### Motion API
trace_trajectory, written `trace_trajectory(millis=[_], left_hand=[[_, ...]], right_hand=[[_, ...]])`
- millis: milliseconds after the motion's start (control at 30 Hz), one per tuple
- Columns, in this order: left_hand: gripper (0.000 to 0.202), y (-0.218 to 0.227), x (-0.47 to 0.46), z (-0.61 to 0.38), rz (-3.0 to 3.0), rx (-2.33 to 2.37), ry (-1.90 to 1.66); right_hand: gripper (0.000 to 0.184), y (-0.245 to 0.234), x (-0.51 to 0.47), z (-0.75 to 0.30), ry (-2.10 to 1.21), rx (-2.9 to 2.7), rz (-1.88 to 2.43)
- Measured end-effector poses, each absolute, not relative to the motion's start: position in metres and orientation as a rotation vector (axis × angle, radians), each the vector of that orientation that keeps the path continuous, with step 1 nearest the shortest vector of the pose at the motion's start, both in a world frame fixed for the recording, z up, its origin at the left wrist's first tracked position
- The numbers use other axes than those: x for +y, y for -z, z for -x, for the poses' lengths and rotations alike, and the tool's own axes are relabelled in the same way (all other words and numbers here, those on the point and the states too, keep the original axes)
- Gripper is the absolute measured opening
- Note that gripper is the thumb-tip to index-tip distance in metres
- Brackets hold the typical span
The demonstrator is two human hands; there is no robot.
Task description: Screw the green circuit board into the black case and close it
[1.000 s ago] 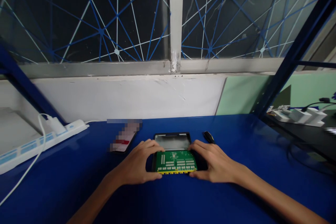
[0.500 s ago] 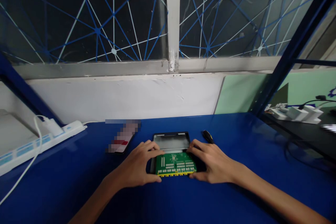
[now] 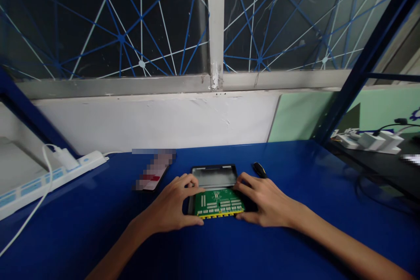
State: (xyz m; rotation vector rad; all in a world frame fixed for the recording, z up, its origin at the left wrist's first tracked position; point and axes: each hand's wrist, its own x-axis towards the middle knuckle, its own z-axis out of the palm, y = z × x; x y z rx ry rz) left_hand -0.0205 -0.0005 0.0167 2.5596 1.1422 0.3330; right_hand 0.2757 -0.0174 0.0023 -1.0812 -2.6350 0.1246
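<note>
A green circuit board (image 3: 215,205) with a row of yellow connectors along its near edge lies over the near part of an open dark case (image 3: 215,177). My left hand (image 3: 175,203) grips the board's left end, thumb at the near corner and fingers on the far edge. On the right end, my right hand (image 3: 260,201) holds it the same way, its thumb by the yellow connectors. The far part of the case shows a grey inside; the board covers the rest. How far the board sits inside the case I cannot tell.
A phone-like slab (image 3: 154,175), partly pixelated, lies left of the case on the blue table (image 3: 210,253). Behind my right hand is a small black-and-yellow tool (image 3: 259,170). A white power strip (image 3: 49,183) with a cable runs along the left edge.
The board's near edge has shifted slightly away from me and tilted a little. Both hands keep their hold, and my right thumb has moved slightly up and left.
</note>
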Motion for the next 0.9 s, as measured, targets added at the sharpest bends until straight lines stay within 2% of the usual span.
trace_trajectory(millis=[167, 400, 567, 700, 900], left_hand=[[0.062, -0.016, 0.000, 0.021, -2.562, 1.129, -0.362], [0.063, -0.017, -0.001, 0.020, -2.557, 1.126, -0.358], [0.061, -0.018, -0.002, 0.018, -2.551, 1.149, -0.355], [0.061, -0.018, -0.003, 0.018, -2.568, 1.134, -0.380], [0.058, -0.017, -0.004, 0.018, -2.590, 1.145, -0.351]], right_hand=[[0.063, -0.009, -0.016, -0.279, -0.045, -2.570, 1.052], [0.050, -0.017, 0.001, -0.302, 0.096, -2.434, 1.196], [0.040, -0.013, 0.022, -0.326, 0.211, -2.269, 1.480], [0.042, -0.006, 0.032, -0.336, 0.150, -2.271, 1.674], [0.041, 0.010, 0.039, -0.339, -0.029, -2.421, 1.704]])
